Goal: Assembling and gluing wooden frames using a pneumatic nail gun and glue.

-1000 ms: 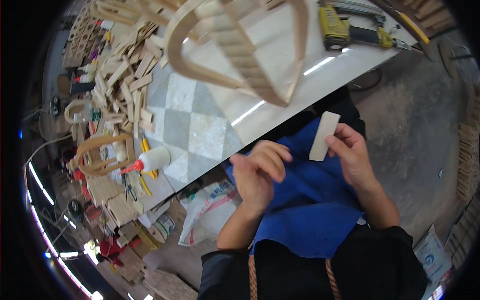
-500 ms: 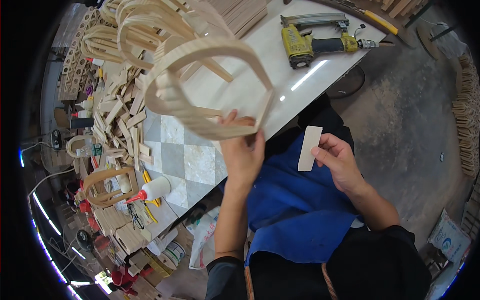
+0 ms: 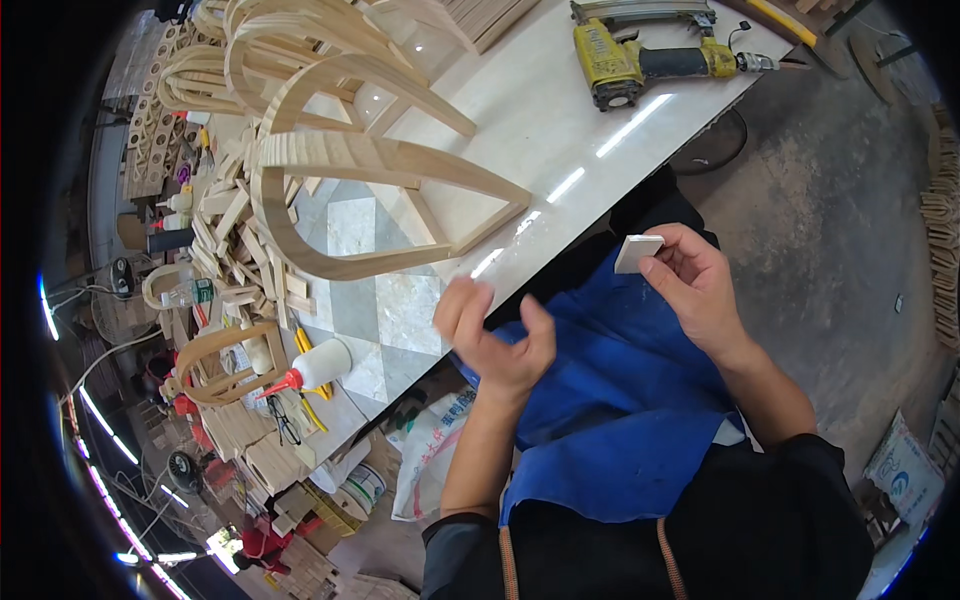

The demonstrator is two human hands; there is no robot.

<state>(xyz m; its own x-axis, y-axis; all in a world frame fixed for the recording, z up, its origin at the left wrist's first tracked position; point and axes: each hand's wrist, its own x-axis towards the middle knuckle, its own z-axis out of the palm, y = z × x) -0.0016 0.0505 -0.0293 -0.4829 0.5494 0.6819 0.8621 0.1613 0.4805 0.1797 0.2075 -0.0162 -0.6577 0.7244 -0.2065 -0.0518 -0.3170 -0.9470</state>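
Observation:
A curved wooden frame (image 3: pixel 345 265), arched and closed by a straight crosspiece, stands on the work table, with similar bent frames behind it. My left hand (image 3: pixel 498 335) is just off the table's edge near that frame, holding nothing, thumb and fingers apart and slightly blurred. Over my blue apron (image 3: pixel 620 400), my right hand (image 3: pixel 692 285) pinches a small flat wooden slat (image 3: pixel 638 253) between thumb and fingers, its end tipped upward. On the table lies a yellow and black nail gun (image 3: pixel 655 62), beyond both hands.
Loose wood pieces (image 3: pixel 240 235) lie heaped at the left. A white glue bottle with a red tip (image 3: pixel 322 364) rests by yellow-handled pliers (image 3: pixel 312 385). The table's edge (image 3: pixel 590 225) runs diagonally past my hands. Curved parts (image 3: pixel 942 240) are stacked at far right.
My left hand has let go of the curved frame, which now stands on the table, and drawn back toward me. The slat in my right hand has tilted.

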